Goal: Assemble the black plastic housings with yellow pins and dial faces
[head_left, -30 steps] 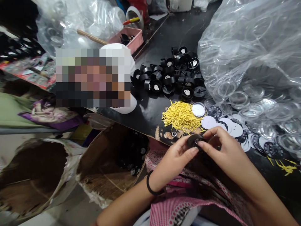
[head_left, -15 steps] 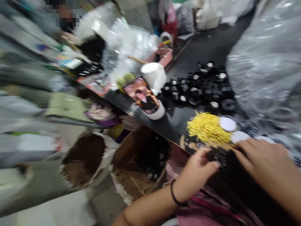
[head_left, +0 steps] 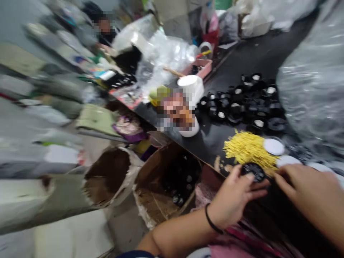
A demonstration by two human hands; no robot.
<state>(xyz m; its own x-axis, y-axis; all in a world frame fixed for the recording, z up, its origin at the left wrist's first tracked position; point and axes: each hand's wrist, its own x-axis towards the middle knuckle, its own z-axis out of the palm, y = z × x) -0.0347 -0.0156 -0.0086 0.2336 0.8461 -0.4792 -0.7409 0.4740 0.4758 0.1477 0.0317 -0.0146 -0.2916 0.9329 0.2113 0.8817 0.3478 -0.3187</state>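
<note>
My left hand [head_left: 236, 199], with a dark band at the wrist, grips a round black part [head_left: 253, 172] between thumb and fingers at the table's near edge. To its right, my right hand [head_left: 303, 182] is bent over the edge of the yellow strips, fingers curled; its fingertips are partly hidden and blurred. A pile of short yellow strips [head_left: 245, 148] lies just beyond both hands. White round discs [head_left: 273, 146] sit beside the pile. Several black round parts [head_left: 236, 104] are spread farther back on the dark table [head_left: 212, 145].
A phone-like screen leans on a white holder [head_left: 191, 130] near a white roll [head_left: 191, 86]. Clear plastic bags [head_left: 317, 79] fill the right side. Below the table edge stand an open carton [head_left: 153, 200] with black parts and a sack [head_left: 134, 161]. A person [head_left: 103, 30] is at the back left.
The view has shifted, so the scene sits farther right. My left hand has turned, its fingers spread under the black part, now plainly visible. My right hand is apart from it.
</note>
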